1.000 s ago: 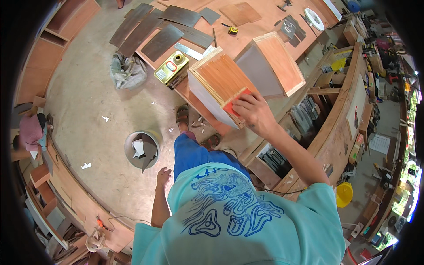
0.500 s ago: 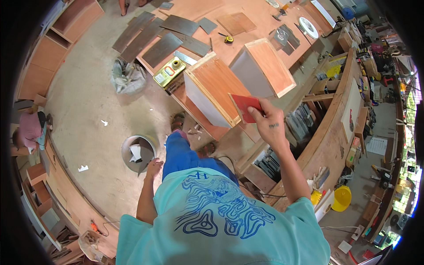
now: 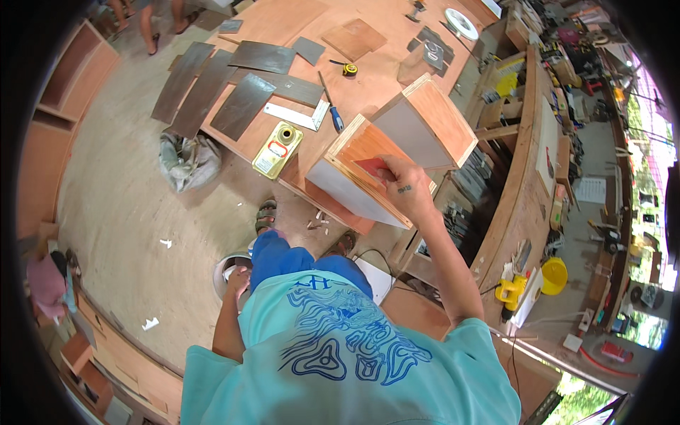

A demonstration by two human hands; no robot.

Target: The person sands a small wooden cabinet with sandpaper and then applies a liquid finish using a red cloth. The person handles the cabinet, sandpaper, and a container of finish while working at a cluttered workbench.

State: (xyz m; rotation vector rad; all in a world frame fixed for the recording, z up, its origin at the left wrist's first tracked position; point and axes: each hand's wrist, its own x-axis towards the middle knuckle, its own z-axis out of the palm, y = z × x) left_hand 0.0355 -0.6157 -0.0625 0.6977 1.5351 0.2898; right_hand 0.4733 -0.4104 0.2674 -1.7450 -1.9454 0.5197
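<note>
My right hand (image 3: 405,185) grips a flat red sheet (image 3: 371,167) and lays it against the wood face of the nearer drawer-like box (image 3: 348,187). This box has a plywood-edged rim and a pale grey side, and it stands tilted to my view at the table's near edge. A second similar box (image 3: 440,117) stands just behind it. My left hand (image 3: 239,279) hangs low by my left thigh, over the rim of a round bucket (image 3: 219,275). Its fingers are loosely apart, with nothing seen in them.
The wooden table (image 3: 312,25) bears dark boards (image 3: 244,106), a yellow metal can (image 3: 278,150), a set square (image 3: 301,117), a blue-handled screwdriver (image 3: 335,119) and a tape measure (image 3: 349,69). A clear plastic bag (image 3: 190,161) lies on the floor. At right runs a cluttered workbench (image 3: 511,191).
My right hand has brought the red sheet down onto the nearer box's wood face. My view has shifted, and the bucket is now mostly behind my left hand and leg.
</note>
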